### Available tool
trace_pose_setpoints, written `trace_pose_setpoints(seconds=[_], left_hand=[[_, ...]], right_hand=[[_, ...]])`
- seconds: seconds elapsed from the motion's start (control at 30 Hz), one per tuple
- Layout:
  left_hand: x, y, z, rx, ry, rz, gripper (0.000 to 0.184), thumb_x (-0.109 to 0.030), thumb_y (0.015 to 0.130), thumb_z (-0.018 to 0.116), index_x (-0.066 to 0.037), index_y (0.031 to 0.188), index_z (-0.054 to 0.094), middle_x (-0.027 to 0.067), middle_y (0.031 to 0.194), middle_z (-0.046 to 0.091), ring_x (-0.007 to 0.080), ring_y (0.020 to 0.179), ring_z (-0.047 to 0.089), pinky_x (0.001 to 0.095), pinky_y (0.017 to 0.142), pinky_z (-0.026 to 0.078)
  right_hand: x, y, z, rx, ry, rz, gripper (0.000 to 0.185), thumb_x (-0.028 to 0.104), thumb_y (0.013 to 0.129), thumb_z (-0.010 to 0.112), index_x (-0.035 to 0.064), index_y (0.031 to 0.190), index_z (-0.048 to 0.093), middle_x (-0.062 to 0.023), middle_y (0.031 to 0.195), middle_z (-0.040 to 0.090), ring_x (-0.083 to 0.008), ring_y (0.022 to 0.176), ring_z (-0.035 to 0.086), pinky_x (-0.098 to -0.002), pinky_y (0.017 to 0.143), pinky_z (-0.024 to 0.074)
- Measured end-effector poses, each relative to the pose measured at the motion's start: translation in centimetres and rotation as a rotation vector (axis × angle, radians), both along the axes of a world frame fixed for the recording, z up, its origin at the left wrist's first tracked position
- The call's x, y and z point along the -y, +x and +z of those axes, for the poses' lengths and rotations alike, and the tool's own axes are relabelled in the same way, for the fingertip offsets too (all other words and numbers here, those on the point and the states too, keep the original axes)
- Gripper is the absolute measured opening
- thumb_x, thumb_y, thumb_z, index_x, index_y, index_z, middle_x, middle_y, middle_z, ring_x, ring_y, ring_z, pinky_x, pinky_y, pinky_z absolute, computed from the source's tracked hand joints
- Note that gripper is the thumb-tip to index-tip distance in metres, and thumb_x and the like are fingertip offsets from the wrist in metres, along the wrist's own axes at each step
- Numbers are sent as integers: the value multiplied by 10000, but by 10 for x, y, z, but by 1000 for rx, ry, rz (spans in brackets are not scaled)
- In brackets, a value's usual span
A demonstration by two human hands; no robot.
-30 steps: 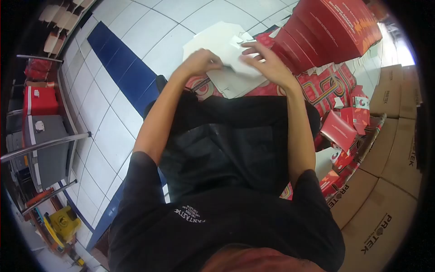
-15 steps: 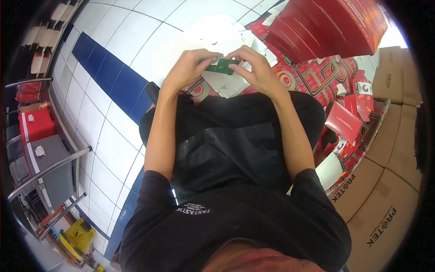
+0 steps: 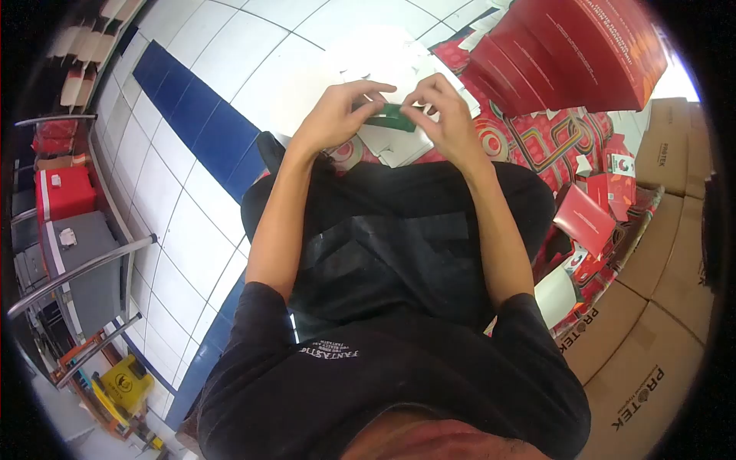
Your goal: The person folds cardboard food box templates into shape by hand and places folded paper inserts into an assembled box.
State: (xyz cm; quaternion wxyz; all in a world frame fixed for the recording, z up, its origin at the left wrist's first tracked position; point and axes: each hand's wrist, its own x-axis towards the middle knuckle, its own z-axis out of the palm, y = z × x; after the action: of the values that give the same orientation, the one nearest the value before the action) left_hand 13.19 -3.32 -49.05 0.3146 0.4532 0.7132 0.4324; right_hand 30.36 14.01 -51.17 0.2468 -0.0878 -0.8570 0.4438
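A small dark green box (image 3: 402, 120) is between my two hands, above a pile of white paper sheets or card (image 3: 391, 146). My left hand (image 3: 343, 113) grips the box's left end with the thumb, and its index finger stretches out above. The fingers of my right hand (image 3: 446, 115) are bent in a pinch at the box's upper right edge. Whether they hold a flap there is too small to tell. A pale strip shows on the top of the box.
Large red printed boxes (image 3: 567, 57) stand at the upper right on a red patterned mat (image 3: 529, 146). Smaller red boxes (image 3: 584, 221) lie on the right, beside stacked brown cartons (image 3: 636, 360). A metal rack (image 3: 84, 276) with cases stands at the left, near a yellow object (image 3: 126, 385).
My right thumb has come off the front of the box, and those fingers now pinch at its upper edge. The whole view has shifted slightly.
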Motion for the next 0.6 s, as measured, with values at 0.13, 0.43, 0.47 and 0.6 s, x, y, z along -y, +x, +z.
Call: trace_pose_setpoints(seconds=[0.13,0.43,0.47,0.6], left_hand=[[-2,0,-6,6,-16,-13,344,-159,1062,685,-58,1383,755,142,1225,792,210,1090,736,369,986,577],[-20,19,4,196,592,409,223,-25,1030,728,8,1221,617,97,1067,739,155,952,709,304,780,587],[-24,23,2,180,686,436,229,-9,1030,724,-3,1227,609,93,1081,730,153,955,705,320,793,595],[-28,44,-10,12,758,543,263,56,992,737,-26,1215,624,124,1105,727,211,951,743,376,813,616]], right_hand=[[7,0,-2,44,-7,5,129,83,914,828,63,1028,770,-90,1149,638,-260,1034,672,-376,853,549],[31,-14,-16,-174,-298,-181,900,273,827,966,13,1541,485,-212,1442,600,-326,1269,641,-467,1066,520],[37,-13,-17,-102,-339,-90,970,302,825,973,-1,1571,433,-224,1513,577,-309,1300,641,-465,1078,518],[41,-23,-32,-141,-315,-144,690,188,943,870,-11,1497,509,-205,1343,698,-323,1195,730,-453,990,584]])
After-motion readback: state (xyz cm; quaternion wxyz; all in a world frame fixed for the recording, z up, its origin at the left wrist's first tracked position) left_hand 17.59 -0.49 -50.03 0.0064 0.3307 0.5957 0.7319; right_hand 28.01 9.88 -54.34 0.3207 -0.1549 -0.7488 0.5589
